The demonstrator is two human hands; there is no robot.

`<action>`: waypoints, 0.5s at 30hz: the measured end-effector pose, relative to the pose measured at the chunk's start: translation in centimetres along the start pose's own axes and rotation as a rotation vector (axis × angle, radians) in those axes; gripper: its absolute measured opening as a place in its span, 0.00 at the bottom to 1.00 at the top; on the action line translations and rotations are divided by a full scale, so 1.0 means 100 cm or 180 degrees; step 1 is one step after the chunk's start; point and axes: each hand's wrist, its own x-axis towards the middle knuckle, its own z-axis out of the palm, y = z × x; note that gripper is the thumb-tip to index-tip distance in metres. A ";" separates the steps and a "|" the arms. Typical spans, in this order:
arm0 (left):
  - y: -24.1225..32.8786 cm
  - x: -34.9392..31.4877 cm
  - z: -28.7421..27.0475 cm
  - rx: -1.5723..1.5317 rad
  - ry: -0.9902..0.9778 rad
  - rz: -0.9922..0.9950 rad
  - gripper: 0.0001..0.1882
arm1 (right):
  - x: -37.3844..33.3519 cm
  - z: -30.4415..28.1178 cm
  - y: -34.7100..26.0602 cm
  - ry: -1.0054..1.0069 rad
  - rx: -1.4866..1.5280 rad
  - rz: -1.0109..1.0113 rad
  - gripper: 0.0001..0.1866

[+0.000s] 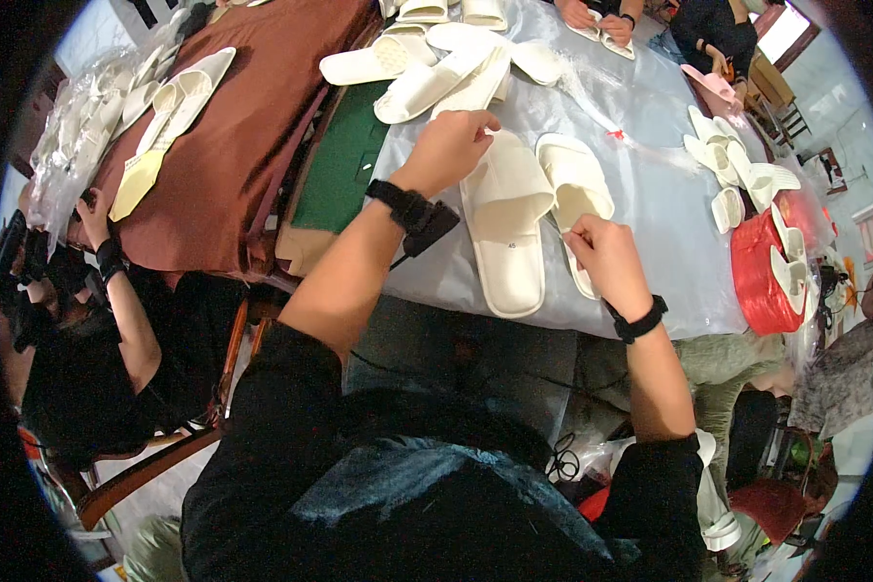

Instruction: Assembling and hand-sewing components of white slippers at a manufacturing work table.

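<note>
In front of me two white slippers lie side by side with their heels toward me. My left hand (456,147) is closed, its curled fingertips beside the toe of the left slipper (511,267). Whatever those fingers hold, if anything, is hidden. Over the heel part of the right slipper (570,177) my right hand (608,260) is closed in a pinch. Its fingertips are at the slipper's inner edge, and anything between them is too small to make out. Both wrists wear black straps.
Beyond lies a pile of white slippers (441,73) on the plastic-covered table (640,228). A red bundle (761,272) and more slippers stand at right. At left, a co-worker's hand (95,218) is by a brown-covered table (233,145). Another person's hands (616,29) hold slippers opposite.
</note>
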 end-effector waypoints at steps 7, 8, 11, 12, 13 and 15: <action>-0.013 0.029 0.015 0.0164 -0.0887 -0.0435 0.13 | 0.021 0.025 -0.017 0.0156 0.0250 0.0319 0.09; -0.017 0.032 0.016 0.0174 -0.1025 -0.0458 0.15 | 0.023 0.028 -0.021 0.0161 0.0253 0.0306 0.09; -0.011 0.041 0.021 0.0316 -0.1391 -0.0699 0.17 | 0.025 0.032 -0.024 0.0167 0.0718 0.0687 0.11; -0.016 0.044 0.022 0.0324 -0.1381 -0.0702 0.17 | 0.028 0.036 -0.022 0.0220 0.0971 0.0574 0.10; -0.021 0.047 0.023 0.0303 -0.1475 -0.0762 0.18 | 0.030 0.040 -0.020 0.0270 0.1225 0.0459 0.09; -0.021 0.051 0.025 0.0275 -0.1582 -0.0816 0.20 | 0.033 0.043 -0.014 0.0076 0.1835 0.0705 0.08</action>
